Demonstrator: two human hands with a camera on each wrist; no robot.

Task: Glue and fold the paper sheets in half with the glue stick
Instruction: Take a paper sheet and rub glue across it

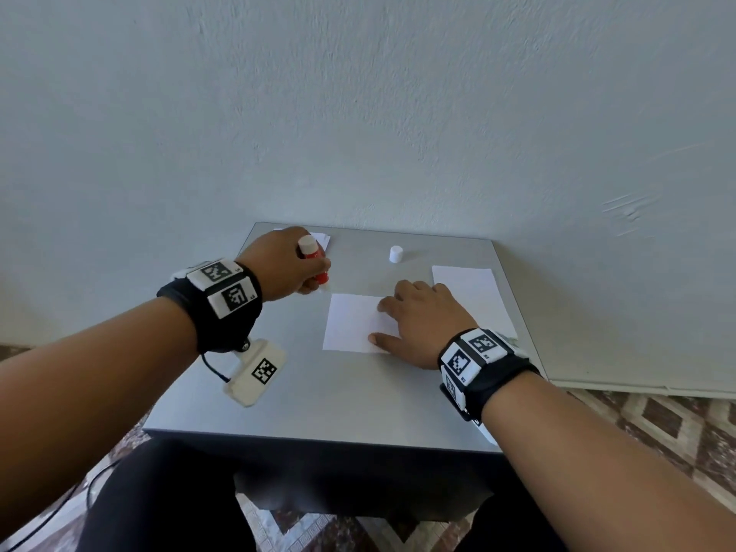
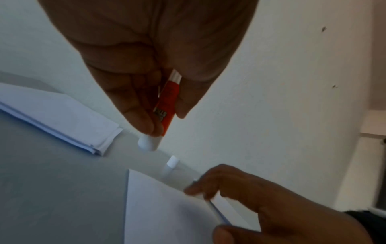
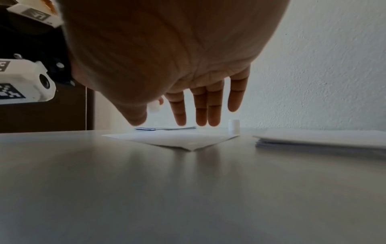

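The left hand (image 1: pixel 287 260) gripped the uncapped glue stick (image 2: pixel 167 105) above the table (image 1: pixel 318 392) (its cap (image 1: pixel 396 255) stood apart), while the right hand (image 1: pixel 422 320), fingers spread, lay on a paper sheet (image 1: pixel 350 322).

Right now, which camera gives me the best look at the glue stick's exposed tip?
The left wrist view: the glue stick fills the centre, its white tip pointing down past the fingers of the left hand. The head view shows only its other white end and red body. The right wrist view shows just a blurred bit behind the right hand.
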